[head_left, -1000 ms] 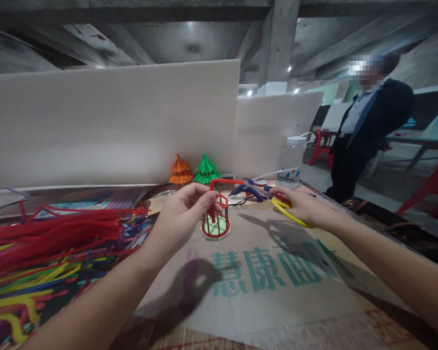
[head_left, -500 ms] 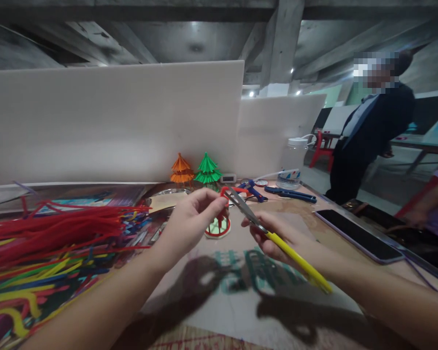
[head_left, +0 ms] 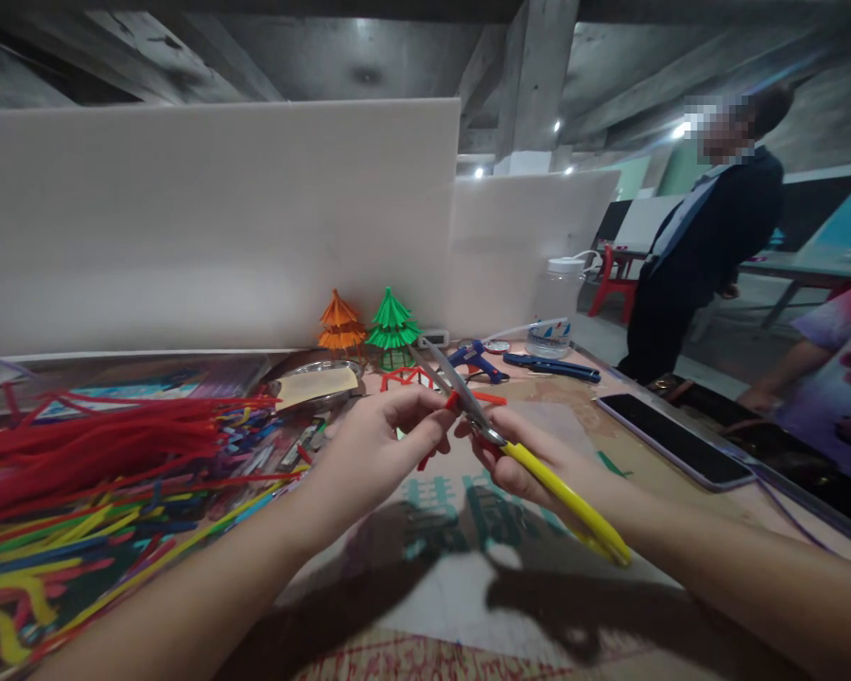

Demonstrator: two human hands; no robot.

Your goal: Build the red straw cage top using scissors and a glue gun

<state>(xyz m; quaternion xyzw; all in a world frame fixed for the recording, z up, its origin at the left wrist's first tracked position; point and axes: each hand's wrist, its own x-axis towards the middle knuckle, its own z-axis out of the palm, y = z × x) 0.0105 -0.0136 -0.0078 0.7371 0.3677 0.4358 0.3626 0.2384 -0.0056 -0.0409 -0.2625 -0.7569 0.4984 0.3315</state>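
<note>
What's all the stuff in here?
Scissors: 1, yellow-handled, in right hand
Red strip: 1, red, in left hand
Red frame: 1, red, behind left hand
Trees: 2, orange and green, back
Gadget: 1, white, behind scissors
Glue gun: 1, blue, back
Blue tool: 1, blue, beside glue gun
Bottle: 1, clear, back right
Phone: 1, black, right
Dish: 1, silver, behind left hand
Strips: uncountable, mixed, left
Sheet: 1, pale, middle
Table: 1, pinkish, underneath
Panels: 2, white, back
Chair: 1, red, beyond bottle
Far tables: count unclear, grey, back right
Ceiling: 1, grey, above
Person: 1, dark suit, back right
Other person: 1, purple-pink top, right edge
Left hand: 1, bare, middle
Right hand: 1, bare, middle
</note>
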